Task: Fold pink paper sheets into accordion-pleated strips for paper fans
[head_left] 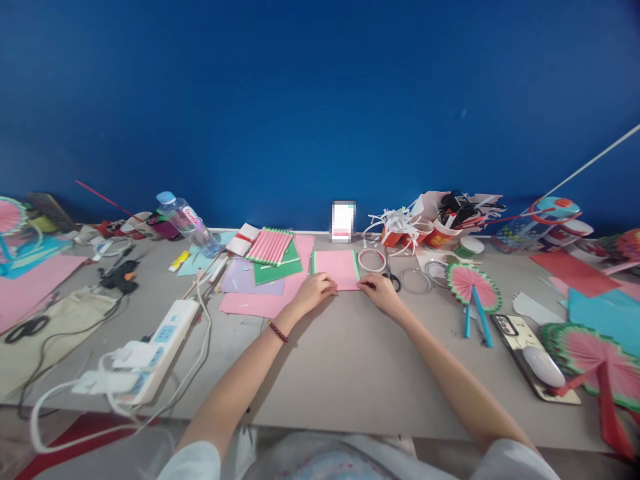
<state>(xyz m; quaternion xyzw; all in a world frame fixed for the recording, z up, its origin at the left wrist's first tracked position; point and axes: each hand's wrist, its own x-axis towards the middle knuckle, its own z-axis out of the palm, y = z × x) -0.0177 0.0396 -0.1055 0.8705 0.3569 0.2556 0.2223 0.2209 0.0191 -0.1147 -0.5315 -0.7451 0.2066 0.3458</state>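
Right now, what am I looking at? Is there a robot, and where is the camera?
There's no robot: these are a person's two bare hands. The one picture comes from a camera on their head, looking forward and down. The left hand and right hand are at the near edge of a pink paper sheet with green side strips; I can't tell how tightly they hold it. Left on the grey table are a power strip and plastic bottle. To the right are a blue-handled paper fan and a computer mouse on a phone.

Left hand (pixel 319 287) and right hand (pixel 379 291) extend forward, apart, backs facing up.
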